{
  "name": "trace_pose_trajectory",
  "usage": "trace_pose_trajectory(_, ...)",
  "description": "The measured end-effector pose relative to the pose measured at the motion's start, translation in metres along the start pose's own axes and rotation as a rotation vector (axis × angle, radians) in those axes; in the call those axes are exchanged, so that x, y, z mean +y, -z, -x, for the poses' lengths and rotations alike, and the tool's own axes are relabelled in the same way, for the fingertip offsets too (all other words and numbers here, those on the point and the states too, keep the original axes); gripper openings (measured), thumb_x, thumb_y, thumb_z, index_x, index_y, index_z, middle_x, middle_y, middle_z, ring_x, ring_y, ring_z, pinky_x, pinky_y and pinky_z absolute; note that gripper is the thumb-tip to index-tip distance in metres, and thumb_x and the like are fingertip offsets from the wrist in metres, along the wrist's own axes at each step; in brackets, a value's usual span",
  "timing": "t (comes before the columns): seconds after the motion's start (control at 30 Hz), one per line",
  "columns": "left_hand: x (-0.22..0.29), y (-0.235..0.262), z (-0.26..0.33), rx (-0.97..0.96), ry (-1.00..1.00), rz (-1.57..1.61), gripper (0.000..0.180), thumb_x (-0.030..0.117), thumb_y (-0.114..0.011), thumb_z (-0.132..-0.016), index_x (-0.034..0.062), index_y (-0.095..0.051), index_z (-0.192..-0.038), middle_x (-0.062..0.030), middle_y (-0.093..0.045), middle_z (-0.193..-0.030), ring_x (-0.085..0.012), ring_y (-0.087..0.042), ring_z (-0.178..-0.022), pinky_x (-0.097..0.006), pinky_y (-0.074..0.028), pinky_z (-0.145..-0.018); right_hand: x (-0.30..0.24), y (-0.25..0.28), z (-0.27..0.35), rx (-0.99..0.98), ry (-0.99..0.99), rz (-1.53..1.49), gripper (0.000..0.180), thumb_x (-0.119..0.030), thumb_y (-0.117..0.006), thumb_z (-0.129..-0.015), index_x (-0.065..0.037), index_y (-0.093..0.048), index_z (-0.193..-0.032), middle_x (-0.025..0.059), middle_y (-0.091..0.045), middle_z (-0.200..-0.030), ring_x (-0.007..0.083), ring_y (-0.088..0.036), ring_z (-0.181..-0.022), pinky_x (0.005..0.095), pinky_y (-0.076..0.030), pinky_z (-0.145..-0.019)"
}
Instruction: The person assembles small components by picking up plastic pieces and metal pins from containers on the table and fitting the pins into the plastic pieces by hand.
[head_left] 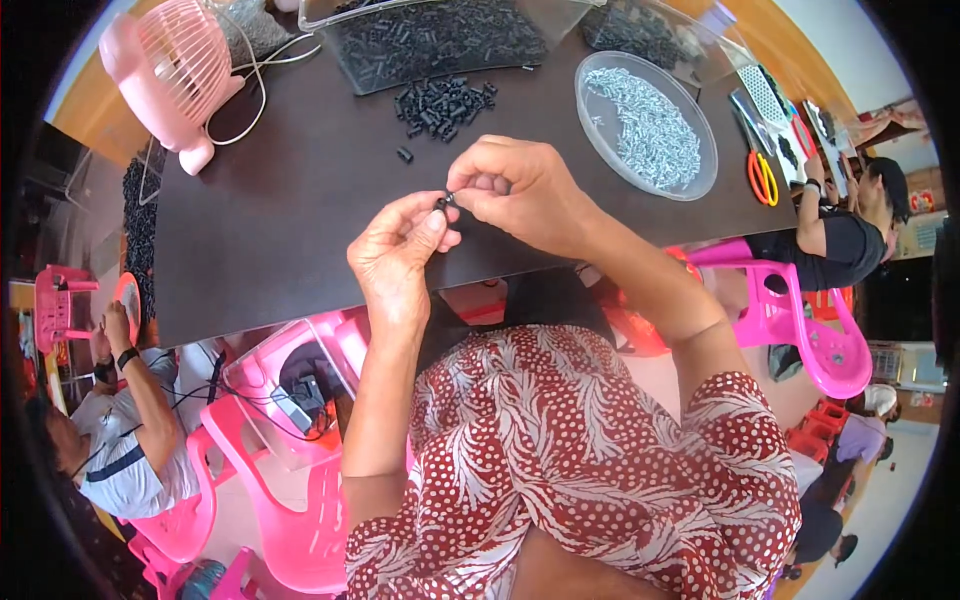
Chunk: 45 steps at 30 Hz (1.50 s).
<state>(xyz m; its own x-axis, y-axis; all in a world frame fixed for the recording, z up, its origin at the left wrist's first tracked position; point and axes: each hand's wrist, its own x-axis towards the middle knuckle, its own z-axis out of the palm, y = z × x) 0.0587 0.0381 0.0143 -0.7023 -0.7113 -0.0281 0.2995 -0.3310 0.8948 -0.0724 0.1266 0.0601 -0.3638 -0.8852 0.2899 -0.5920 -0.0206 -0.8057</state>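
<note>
Over the dark table (290,230), my two hands meet at fingertip height. My left hand (395,255) pinches a small black plastic tube piece (440,204) between thumb and fingers. Fingertips of my right hand (525,190) are pinched together at the top of that piece; something tiny and shiny shows there, too small to name. A loose pile of similar black pieces (435,105) lies beyond my hands, with one single piece (404,154) nearer. To the right, a round clear tray (603,142) holds many small silvery metal pins (655,130).
A clear bin (355,75) full of black pieces stands at the back. A pink fan (175,80) with a white cable is at far left. Scissors (762,178) with orange-yellow handles lie at right. Co-workers sit on both sides near pink chairs (835,350).
</note>
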Motion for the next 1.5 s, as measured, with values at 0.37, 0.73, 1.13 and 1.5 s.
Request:
trace_pose_trajectory(0.37, 0.0, -0.003, 0.004, 0.016, -0.032, -0.026, 0.018, -0.004, -0.059, -0.081, -0.006, -0.061, -0.098, -0.0118, -0.064, -0.081, -0.0135, -0.06, -0.064, -0.023, -0.05, -0.06, 0.0, -0.008, 0.001, 0.085, 0.315, 0.286, 0.012, 0.001, -0.061, -0.07, -0.003, -0.06, -0.082, 0.0074, -0.055, -0.074, 0.0199, -0.055, -0.064, 0.0286, -0.044, -0.056)
trace_pose_trajectory(0.73, -0.005, -0.005, 0.005, 0.004, -0.089, 0.014, 0.019, -0.003, -0.06, -0.081, -0.0062, -0.06, -0.1, -0.0097, -0.063, -0.082, -0.0124, -0.058, -0.065, -0.022, -0.05, -0.06, 0.002, -0.02, 0.014, 0.164, 0.359, 0.223, 0.018, 0.002, -0.062, -0.071, -0.005, -0.064, -0.088, 0.0056, -0.058, -0.078, 0.0215, -0.056, -0.073, 0.0299, -0.044, -0.063)
trace_pose_trajectory(1.13, -0.006, 0.006, -0.001, 0.047, -0.072, -0.089, 0.02, 0.0, -0.063, -0.081, -0.0056, -0.061, -0.1, -0.0081, -0.061, -0.088, -0.0142, -0.06, -0.077, -0.024, -0.052, -0.064, 0.057, -0.004, -0.026, 0.361, 0.06, 0.36, 0.013, -0.006, -0.066, -0.071, -0.004, -0.065, -0.084, 0.0073, -0.059, -0.072, 0.0167, -0.057, -0.064, 0.028, -0.045, -0.061)
trace_pose_trajectory(1.5, -0.009, 0.005, 0.001, 0.086, -0.096, -0.058, 0.019, 0.001, -0.064, -0.079, -0.0038, -0.063, -0.098, -0.0089, -0.063, -0.082, -0.0128, -0.06, -0.07, -0.022, -0.051, -0.062, 0.066, -0.032, -0.054, 0.338, 0.244, 0.746, 0.012, -0.011, -0.069, -0.065, -0.007, -0.061, -0.073, 0.0085, -0.053, -0.072, 0.0272, -0.053, -0.072, 0.0386, -0.044, -0.06)
